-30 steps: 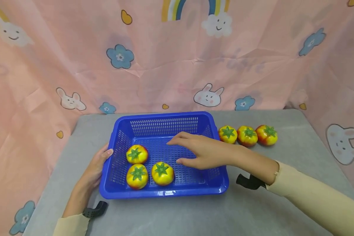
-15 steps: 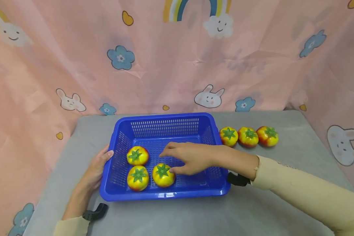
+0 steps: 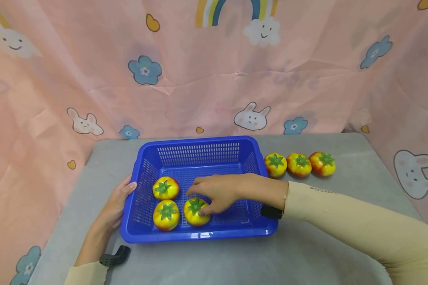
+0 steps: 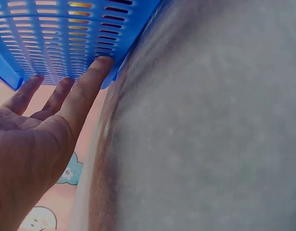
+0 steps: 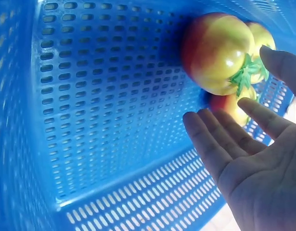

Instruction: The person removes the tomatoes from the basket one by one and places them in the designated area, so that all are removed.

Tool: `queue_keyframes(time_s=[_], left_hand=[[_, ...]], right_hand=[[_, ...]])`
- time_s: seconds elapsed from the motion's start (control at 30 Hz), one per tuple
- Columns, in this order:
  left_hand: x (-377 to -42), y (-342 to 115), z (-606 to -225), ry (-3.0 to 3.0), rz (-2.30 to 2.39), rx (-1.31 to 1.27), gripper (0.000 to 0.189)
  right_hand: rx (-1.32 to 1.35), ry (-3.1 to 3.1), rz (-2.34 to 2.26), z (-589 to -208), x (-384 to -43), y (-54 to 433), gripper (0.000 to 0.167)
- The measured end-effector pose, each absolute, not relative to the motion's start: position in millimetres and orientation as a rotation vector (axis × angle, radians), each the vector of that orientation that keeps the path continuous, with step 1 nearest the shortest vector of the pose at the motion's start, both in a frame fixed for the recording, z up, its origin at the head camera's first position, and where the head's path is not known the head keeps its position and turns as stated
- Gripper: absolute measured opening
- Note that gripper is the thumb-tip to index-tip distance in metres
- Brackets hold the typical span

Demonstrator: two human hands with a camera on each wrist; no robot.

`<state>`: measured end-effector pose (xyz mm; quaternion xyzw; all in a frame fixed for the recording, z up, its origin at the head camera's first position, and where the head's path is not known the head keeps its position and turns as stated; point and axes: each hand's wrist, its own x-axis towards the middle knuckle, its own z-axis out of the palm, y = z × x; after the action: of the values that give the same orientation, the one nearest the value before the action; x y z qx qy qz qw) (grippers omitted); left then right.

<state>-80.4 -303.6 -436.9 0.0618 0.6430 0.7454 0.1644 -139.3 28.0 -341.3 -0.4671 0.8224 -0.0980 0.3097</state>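
In the head view, a blue plastic basket [image 3: 232, 236] with slotted walls holds 3 yellow-and-red toy tomatoes with green star-shaped tops. My left hand [image 3: 115, 204] grips its left rim, thumb on top. In the left wrist view, the fingers [image 4: 85, 89] press the outer wall; the thumb is not visible there. My right hand [image 3: 221, 193] is inside the basket over the front tomato [image 3: 193, 217], fingers spread around it. The right wrist view shows this tomato [image 5: 210, 57] between thumb and fingers, which look relaxed and not closed on it. The two other tomatoes, rear [image 3: 165, 188] and front [image 3: 166, 215], sit to its left.
Three more toy tomatoes stand in a row right of the basket: a near one [image 3: 275, 164], a middle one [image 3: 299, 165] and a far one [image 3: 322, 163]. The grey table [image 3: 235, 263] ends at a pink patterned curtain [image 3: 199, 91].
My right hand has moved left and slightly down inside the basket, from its middle to the front tomato. My left hand and the tomatoes have stayed in place.
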Motion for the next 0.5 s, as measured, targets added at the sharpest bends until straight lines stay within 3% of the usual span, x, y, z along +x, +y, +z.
queue_keyframes(time_s=[0.5], left_hand=[[-81,-306,-439,1.835,2.119,0.190,0.059]], right_hand=[[-1.236,2.121,-0.240,-355,-140,18,0.065]])
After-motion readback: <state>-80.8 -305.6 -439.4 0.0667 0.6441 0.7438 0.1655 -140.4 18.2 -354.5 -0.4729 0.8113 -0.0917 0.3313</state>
